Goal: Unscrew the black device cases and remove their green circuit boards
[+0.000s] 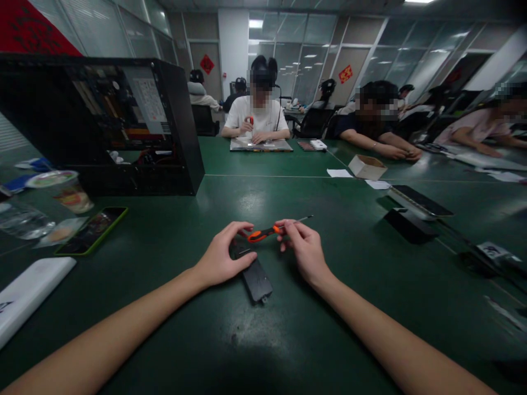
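Note:
My right hand (307, 249) pinches a screwdriver (263, 234) with an orange and black handle near where the shaft begins. Its handle end points left, towards my left fingertips, and the thin metal shaft sticks out to the right. My left hand (226, 255) curls around the upper end of a flat, dark grey rectangular plastic part (258, 282), thumb on top of it. The part lies at a slant close to the table, with a small tab at its near end. Whether my left fingers touch the screwdriver handle, I cannot tell.
The green table (242, 345) carries an open computer case (181, 126), a phone (93, 231), a cup (68, 192) and a white object (33, 291) on the left. Right stand a small box (368, 166) and a flat device (420, 201). Several people sit beyond.

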